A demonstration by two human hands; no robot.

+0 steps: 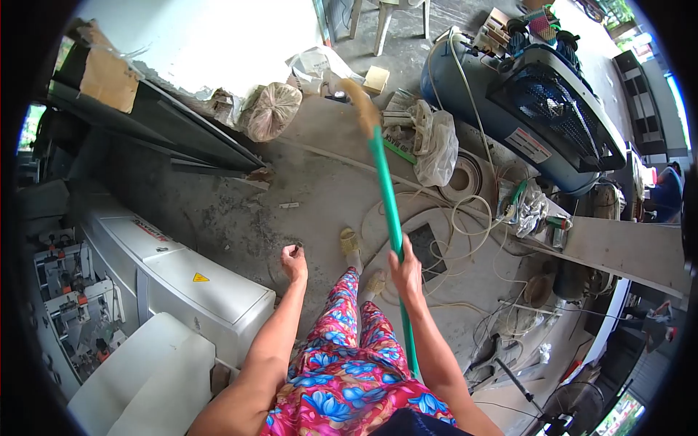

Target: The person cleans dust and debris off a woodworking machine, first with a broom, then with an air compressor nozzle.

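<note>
My right hand (406, 270) is wrapped round the green handle of a broom (386, 190). The broom slants up and away from me, its tan bristle end raised over the ledge at the far side and partly blurred. Its lower end passes by my right hip. My left hand (294, 263) is closed in front of me, left of my feet, apart from the broom. A small dark thing shows between its fingers, too small to name. My feet in yellowish slippers (350, 241) stand on the grey concrete floor (313, 190).
A white machine (193, 272) stands at the left. A blue air compressor (502, 120) is at the upper right. Coiled hoses (465, 247) and cables lie on the floor at right. Plastic bags (436, 149) and a tied bag (272, 111) sit on the far side.
</note>
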